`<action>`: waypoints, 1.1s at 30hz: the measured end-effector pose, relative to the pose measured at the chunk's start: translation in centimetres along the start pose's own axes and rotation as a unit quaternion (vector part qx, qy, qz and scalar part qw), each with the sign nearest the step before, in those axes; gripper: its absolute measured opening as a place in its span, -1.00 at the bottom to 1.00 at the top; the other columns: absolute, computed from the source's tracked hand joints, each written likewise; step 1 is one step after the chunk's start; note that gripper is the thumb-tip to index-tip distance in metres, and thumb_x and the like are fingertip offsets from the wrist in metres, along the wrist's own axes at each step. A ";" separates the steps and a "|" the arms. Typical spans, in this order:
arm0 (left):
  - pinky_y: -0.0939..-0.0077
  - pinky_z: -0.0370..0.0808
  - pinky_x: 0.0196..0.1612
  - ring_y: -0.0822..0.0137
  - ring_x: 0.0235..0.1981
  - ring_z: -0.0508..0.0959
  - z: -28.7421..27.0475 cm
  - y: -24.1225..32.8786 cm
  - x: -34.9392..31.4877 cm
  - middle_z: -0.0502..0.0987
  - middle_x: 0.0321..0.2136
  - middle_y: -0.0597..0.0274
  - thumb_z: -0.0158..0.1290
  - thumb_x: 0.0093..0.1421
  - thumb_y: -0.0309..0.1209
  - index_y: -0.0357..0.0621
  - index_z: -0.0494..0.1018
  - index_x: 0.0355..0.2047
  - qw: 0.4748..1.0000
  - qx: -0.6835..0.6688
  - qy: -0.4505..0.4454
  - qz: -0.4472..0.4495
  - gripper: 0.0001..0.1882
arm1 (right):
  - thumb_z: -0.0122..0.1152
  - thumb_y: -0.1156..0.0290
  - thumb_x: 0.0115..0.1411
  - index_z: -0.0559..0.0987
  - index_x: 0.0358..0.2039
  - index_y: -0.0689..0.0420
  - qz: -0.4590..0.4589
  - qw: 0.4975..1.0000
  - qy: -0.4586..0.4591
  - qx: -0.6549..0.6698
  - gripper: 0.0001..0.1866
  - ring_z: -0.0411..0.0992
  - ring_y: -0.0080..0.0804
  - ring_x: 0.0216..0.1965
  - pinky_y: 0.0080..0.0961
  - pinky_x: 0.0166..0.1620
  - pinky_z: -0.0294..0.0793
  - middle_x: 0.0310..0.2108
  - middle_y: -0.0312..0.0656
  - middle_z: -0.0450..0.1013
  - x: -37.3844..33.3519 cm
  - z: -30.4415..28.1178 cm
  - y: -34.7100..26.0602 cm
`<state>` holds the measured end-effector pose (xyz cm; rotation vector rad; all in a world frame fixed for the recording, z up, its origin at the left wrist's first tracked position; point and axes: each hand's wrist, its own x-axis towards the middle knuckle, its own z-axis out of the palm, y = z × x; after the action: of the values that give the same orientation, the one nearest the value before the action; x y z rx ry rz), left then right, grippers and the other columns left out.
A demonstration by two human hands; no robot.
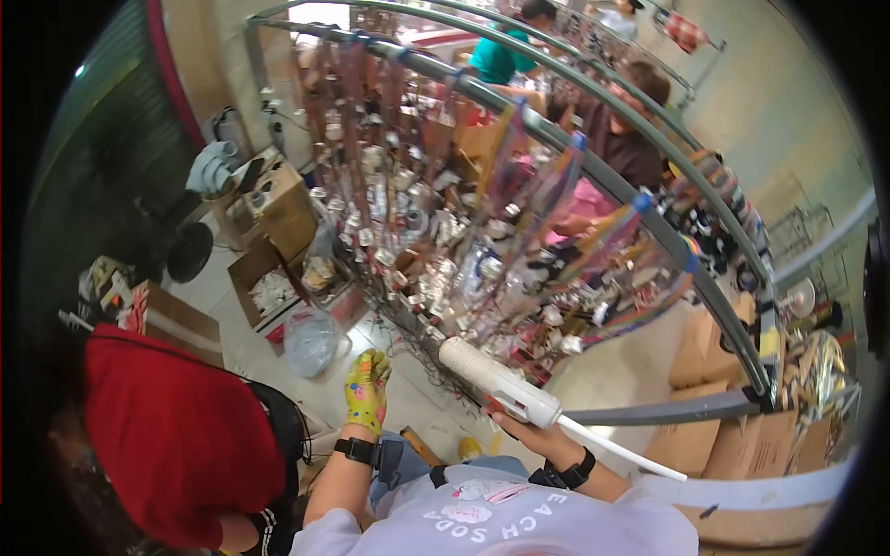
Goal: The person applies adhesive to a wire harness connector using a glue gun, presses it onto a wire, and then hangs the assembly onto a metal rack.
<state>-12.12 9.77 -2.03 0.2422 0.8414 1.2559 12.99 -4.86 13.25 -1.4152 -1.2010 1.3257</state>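
Observation:
My right hand (538,439) is wrapped round a white heat gun (510,390). Its cream ribbed barrel points up and left at the hanging wire bundles, and a thick white cord (621,450) runs off to the lower right. My left hand (367,391) wears a yellow patterned glove. Its fingers are curled closed in front of the rack's near edge, and whatever they may hold is hidden. Close ahead, bunches of coloured wires with white connectors (445,269) hang from the curved metal rack (464,85). Black straps circle both my wrists.
A person in a red top (181,435) is close on my left. Beyond the rack, a person in a dark top (621,139) sits near another in green (501,57). Cardboard boxes (283,208) and a clear plastic bag (313,341) lie left; more cartons (681,435) are at right.

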 end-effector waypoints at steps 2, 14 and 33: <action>0.49 0.47 -0.20 0.34 -0.31 0.53 -2.5 1.4 1.3 0.53 -0.32 0.20 0.07 0.24 -0.24 -0.17 0.42 -0.13 0.997 -0.005 0.080 0.020 -0.70 | 0.17 0.53 0.19 0.36 0.11 0.20 -0.008 1.000 -0.012 -0.020 -0.54 0.47 -0.47 -0.10 -0.50 -0.01 0.45 -0.07 -0.19 0.47 2.7 1.9 -0.7; 0.08 0.20 0.23 -0.01 0.23 0.25 -19.3 1.2 10.8 0.19 0.23 -0.03 -0.28 0.32 0.06 -0.13 0.10 0.25 0.941 0.010 0.264 -0.209 -0.34 | 0.31 0.42 0.10 0.39 0.08 0.19 -0.030 0.984 0.010 -0.177 -0.47 0.40 -0.47 -0.09 -0.49 -0.02 0.38 -0.09 -0.21 0.45 14.7 14.1 -8.9; 0.13 0.27 0.19 -0.03 0.13 0.34 -20.1 9.3 18.6 0.30 0.14 -0.06 -0.09 0.27 -0.18 -0.23 0.20 0.17 0.947 0.059 0.280 -0.148 -0.46 | 0.28 0.47 0.08 0.44 0.04 0.20 0.047 0.998 -0.045 0.017 -0.52 0.43 -0.49 -0.17 -0.51 -0.10 0.46 -0.10 -0.23 0.47 26.5 15.0 -4.3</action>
<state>-31.27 24.10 -18.21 -0.1566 1.3876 0.9979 -2.74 21.41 10.88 -1.4154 -1.1759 1.4829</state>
